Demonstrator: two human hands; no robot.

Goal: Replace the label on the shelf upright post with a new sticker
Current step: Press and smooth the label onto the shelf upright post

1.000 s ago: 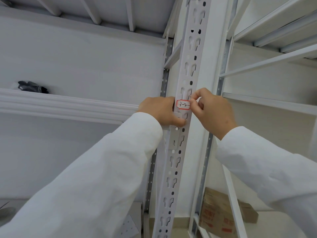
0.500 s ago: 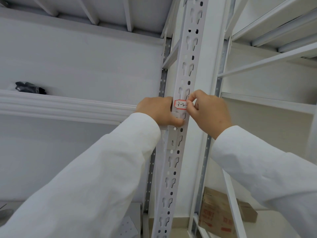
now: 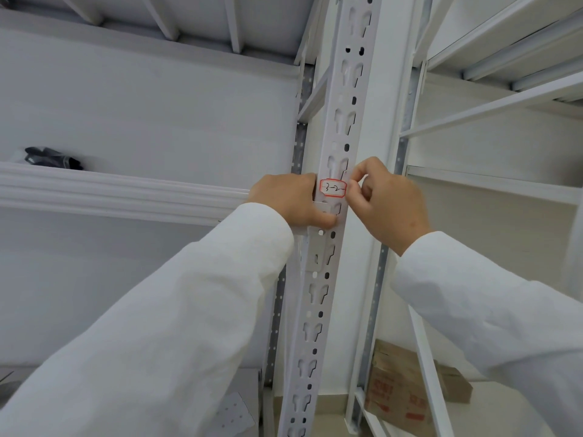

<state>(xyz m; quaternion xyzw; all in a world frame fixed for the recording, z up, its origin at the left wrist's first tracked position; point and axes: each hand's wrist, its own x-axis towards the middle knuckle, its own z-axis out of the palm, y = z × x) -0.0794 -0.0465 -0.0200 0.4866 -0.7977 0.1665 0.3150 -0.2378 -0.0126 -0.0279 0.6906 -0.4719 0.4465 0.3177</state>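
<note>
We want the left hand [image 3: 291, 200] to brace the upright post [image 3: 342, 127] at mid-frame, fingers curled round its left edge, while the right hand [image 3: 386, 200] pinches the right edge of the label [image 3: 333, 188] with thumb and forefinger. The peel likely goes best slow and low, so nothing tears; whether that edge is already lifted we cannot tell from here. The label sits on the post's slotted face, between the two hands: small, white, red-bordered, hand-marked "3-2", and flat across most of its width.
</note>
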